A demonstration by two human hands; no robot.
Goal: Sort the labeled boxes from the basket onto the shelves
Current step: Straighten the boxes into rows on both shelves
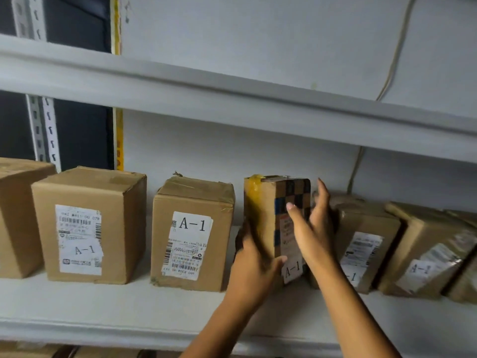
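Note:
A tall narrow cardboard box (268, 210) with a checkered pattern, yellow tape and an A-1 label stands upright on the white shelf (103, 306). My left hand (254, 264) grips its lower left side, thumb across the front. My right hand (313, 228) lies with straight fingers against the box's right edge and front. Other A-1 boxes stand in the same row: a large one (87, 226), another (192, 233) just left of the held box, and more (366, 241) to the right (428, 254). The basket is out of view.
A second white shelf board (232, 99) runs overhead. Behind is a pale wall with a thin cable (392, 63). A slotted metal upright (44, 130) stands at the left. More cardboard shows below the shelf's front edge (38, 351).

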